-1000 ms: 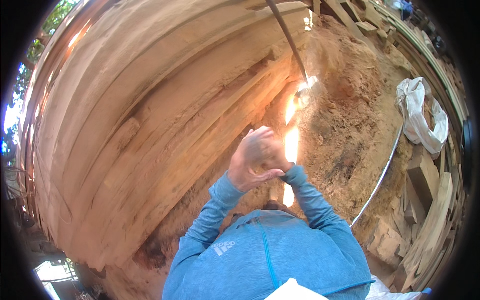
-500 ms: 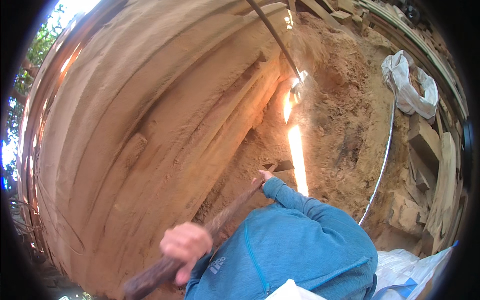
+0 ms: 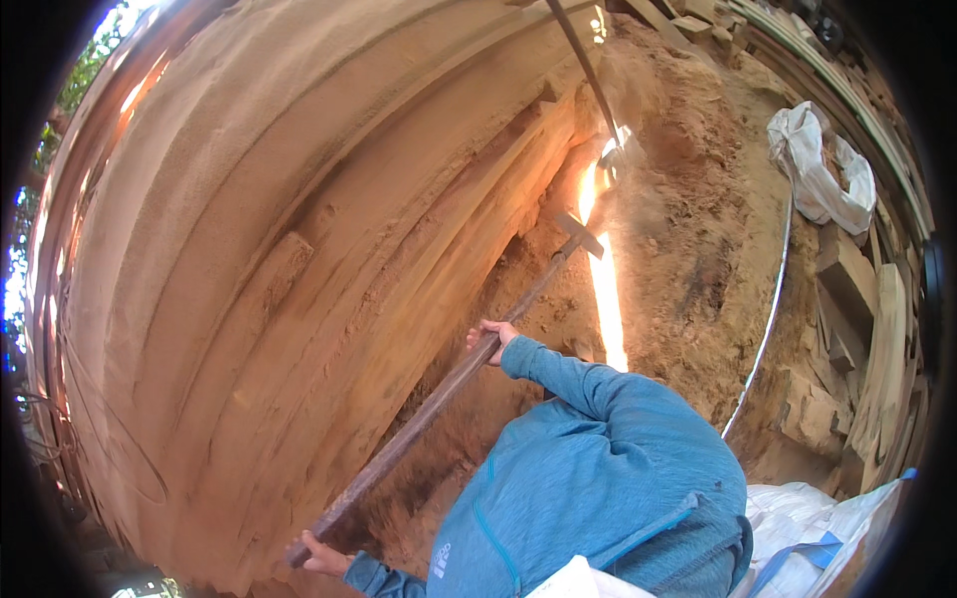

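The person's 2 hands hold a long-handled hoe [image 3: 429, 411] that slants from the near left up to the middle of the scene. The left hand [image 3: 323, 558] is curled around the near end of the stick. The right hand [image 3: 494, 337] is farther up, wrapped around the stick with its fingers on the left side. The hands are well apart, likely because the stick is long and this way 1 hand can steady the end while the other guides it.

The hoe's head [image 3: 583, 237] is at the far end, by a bright strip of sunlight [image 3: 608, 309]. I cannot tell if it touches the ground. The stick runs along the big wooden planks [image 3: 249, 239] on the left, maybe because the body leaves little room elsewhere.

Brown, crumbly ground [image 3: 688, 319] lies to the right of the light. Far off, another pole [image 3: 583, 65] slants down to the strip. On the far right is a white sack [image 3: 793, 159] with its mouth open, perhaps so stuff can go in easily. Wood pieces [image 3: 845, 284] are piled just nearer than it, probably to keep them out of the way.
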